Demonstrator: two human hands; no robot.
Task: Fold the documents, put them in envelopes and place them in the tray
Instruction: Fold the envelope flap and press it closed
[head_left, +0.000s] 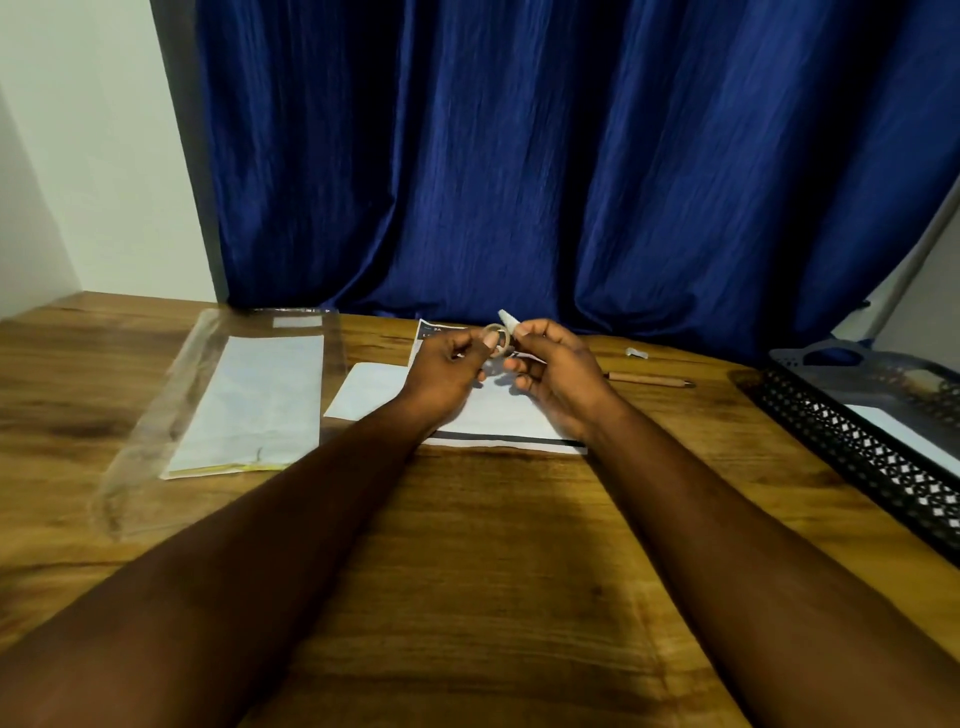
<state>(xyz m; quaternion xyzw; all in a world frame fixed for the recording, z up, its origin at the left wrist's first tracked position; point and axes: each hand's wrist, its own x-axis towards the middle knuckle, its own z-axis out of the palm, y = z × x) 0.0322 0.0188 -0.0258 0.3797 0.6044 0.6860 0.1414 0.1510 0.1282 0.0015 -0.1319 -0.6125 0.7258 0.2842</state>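
Left hand pinches a small tape roll; right hand pinches its loose end, both left of the tray. Under them, one white envelope overlaps one printed document on the desk. The tray holds one white sheet. Far left of the tray, a clear sleeve covers a white stack.

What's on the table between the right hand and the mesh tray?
Head view: a pencil and a small white piece; otherwise bare wood.
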